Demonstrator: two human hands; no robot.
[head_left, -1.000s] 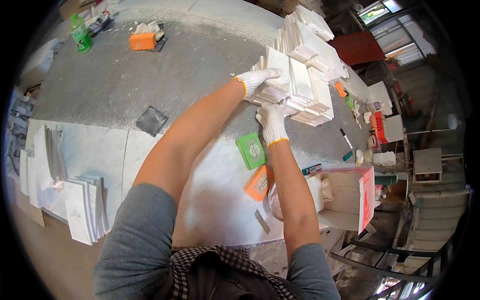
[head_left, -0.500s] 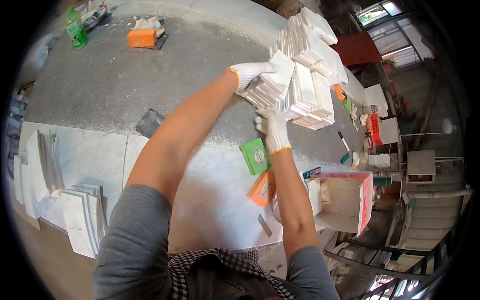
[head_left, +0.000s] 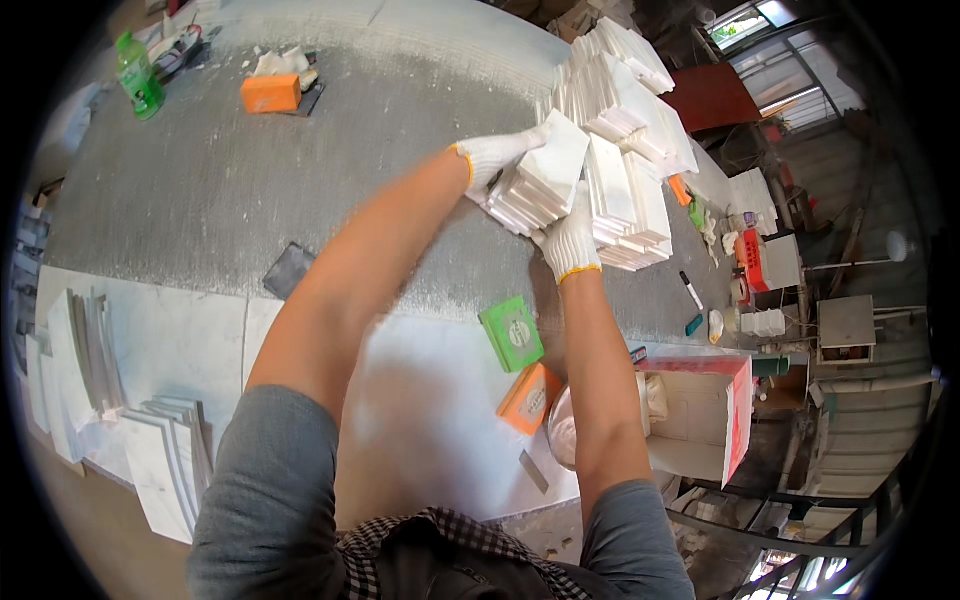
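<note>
Right hand (head_left: pixel 571 245) slid between edges of tile stacks (head_left: pixel 556 160).

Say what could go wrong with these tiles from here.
The tiles between the gloved left hand and right hand sit with uneven edges, so one might slide out and break. Another stack stands close beside the right hand; a bump could shift or chip it.

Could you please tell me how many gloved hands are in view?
2: the left hand at the left side of a bundle of white tiles, and the right hand at its near right corner. Each is partly hidden by the tiles; no other hand shows.
</note>
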